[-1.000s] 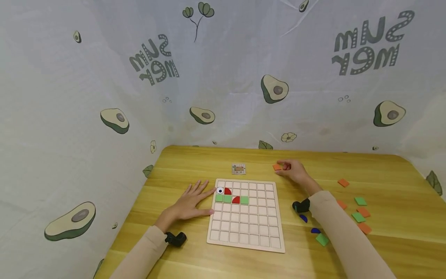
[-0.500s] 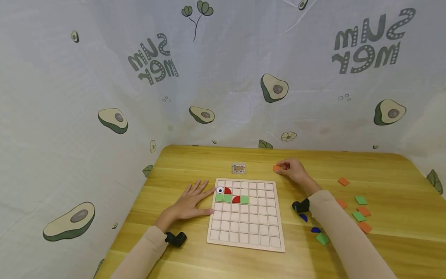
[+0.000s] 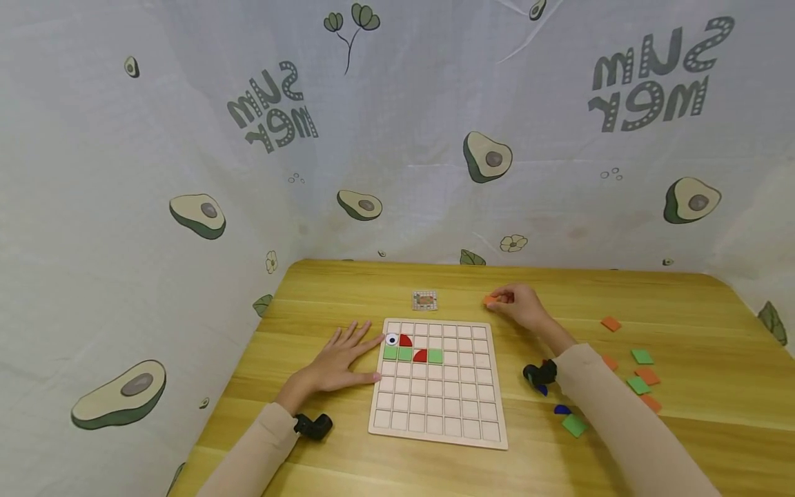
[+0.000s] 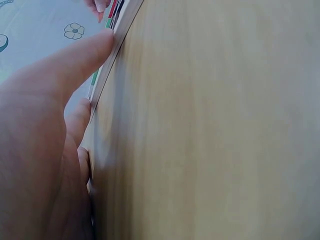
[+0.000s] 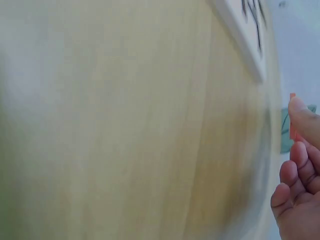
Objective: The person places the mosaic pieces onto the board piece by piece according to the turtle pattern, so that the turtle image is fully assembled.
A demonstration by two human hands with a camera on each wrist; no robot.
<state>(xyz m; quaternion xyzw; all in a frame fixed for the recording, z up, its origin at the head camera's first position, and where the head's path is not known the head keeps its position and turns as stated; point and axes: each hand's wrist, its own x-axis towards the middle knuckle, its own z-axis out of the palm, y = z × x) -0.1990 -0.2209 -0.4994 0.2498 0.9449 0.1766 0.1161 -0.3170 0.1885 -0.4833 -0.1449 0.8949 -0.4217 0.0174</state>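
Observation:
My right hand [image 3: 520,306] pinches an orange square tile [image 3: 489,301] between thumb and fingers, past the far right corner of the wooden grid board [image 3: 437,442]. In the right wrist view the same tile [image 5: 292,117] shows edge-on by the thumb. My left hand [image 3: 335,362] lies spread on the table, thumb and index fingertip at the board's left edge; the left wrist view shows its fingers [image 4: 75,65] against that edge. On the board, an eye tile [image 3: 392,339] and a red quarter-circle [image 3: 406,340] sit above a row of green tiles [image 3: 405,354] with another red piece [image 3: 420,355].
A small printed picture card [image 3: 425,300] lies behind the board. Loose orange tiles [image 3: 611,324], green tiles [image 3: 642,357] and blue half-round pieces [image 3: 562,409] are scattered on the right, partly under my right sleeve [image 3: 615,407]. A patterned cloth [image 3: 422,228] hangs behind the table.
My right hand shifts slightly left with the orange tile, its fingers now covering more of it. The left hand and the pieces on the board stay put.

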